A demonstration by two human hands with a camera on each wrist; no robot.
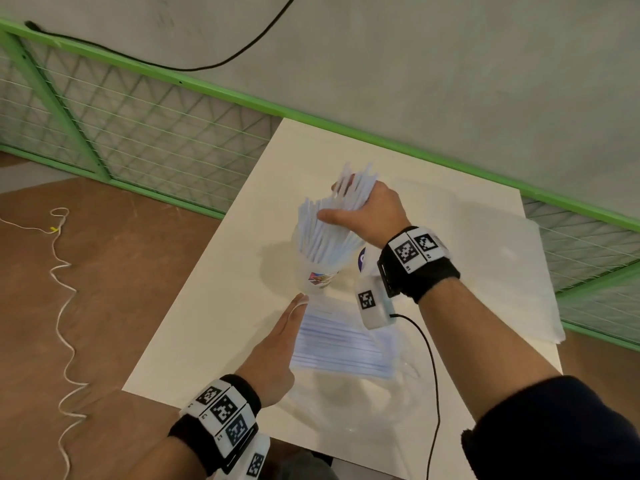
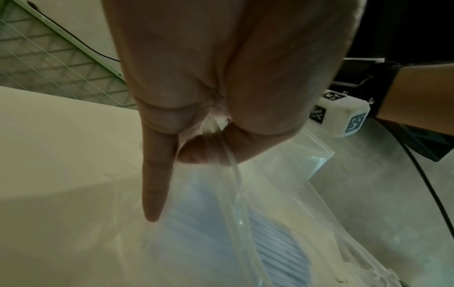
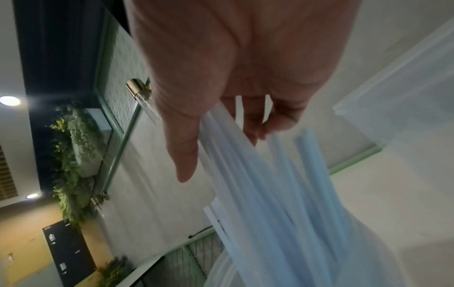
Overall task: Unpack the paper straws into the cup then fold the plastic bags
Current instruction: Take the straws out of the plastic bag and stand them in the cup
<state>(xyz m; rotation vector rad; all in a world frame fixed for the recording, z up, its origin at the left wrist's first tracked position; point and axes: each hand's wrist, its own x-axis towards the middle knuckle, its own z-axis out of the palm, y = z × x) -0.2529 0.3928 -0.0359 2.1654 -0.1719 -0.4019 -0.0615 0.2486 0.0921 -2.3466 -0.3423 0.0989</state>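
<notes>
A clear plastic cup [image 1: 317, 284] with a coloured sticker stands mid-table on the white table [image 1: 207, 323]. My right hand [image 1: 367, 211] grips a bunch of white paper straws [image 1: 327, 233] from above; their lower ends sit in the cup and they fan out leftward. In the right wrist view the straws [image 3: 265, 190] run between thumb and curled fingers, with the cup rim [image 3: 221, 268] below. My left hand [image 1: 277, 348] pinches the edge of a clear plastic bag [image 1: 346, 344] lying near the front; its index finger points forward. More straws [image 2: 277, 246] lie inside that bag [image 2: 221, 223].
An empty clear bag [image 1: 374, 400] lies crumpled at the front edge. A flat stack of clear sheets [image 1: 502, 265] covers the table's right side. A black cable [image 1: 433, 375] hangs from my right wrist. A green mesh fence [image 1: 138, 133] runs behind; a white cord [image 1: 62, 306] trails on the floor.
</notes>
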